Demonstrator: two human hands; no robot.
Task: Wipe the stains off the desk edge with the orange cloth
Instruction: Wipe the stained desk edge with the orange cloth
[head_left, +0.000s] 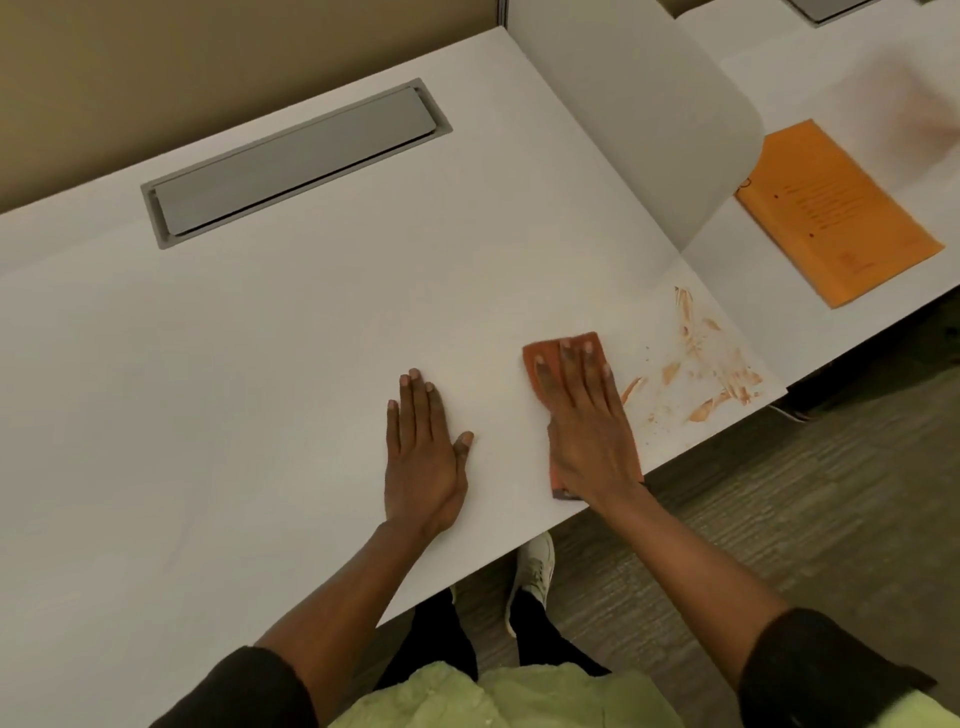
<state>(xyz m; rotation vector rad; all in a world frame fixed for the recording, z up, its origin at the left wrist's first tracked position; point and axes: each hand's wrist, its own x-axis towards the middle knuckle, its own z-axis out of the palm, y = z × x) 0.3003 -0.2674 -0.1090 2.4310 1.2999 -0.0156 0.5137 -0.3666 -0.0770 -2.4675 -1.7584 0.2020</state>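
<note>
A folded orange cloth (539, 360) lies flat on the white desk (260, 338) near its front edge. My right hand (589, 421) presses down on the cloth with fingers spread, covering most of it. Orange-brown stains (696, 364) are smeared over the desk's right front corner, just right of the cloth. My left hand (423, 452) rests flat on the desk, palm down, fingers apart, holding nothing, a hand's width left of the cloth.
A grey cable hatch (296, 161) is set into the desk at the back. A white rounded divider panel (649, 119) stands at the desk's right side. An orange envelope (836, 213) lies on the neighbouring desk. Carpet floor and my white shoe (535, 571) show below the front edge.
</note>
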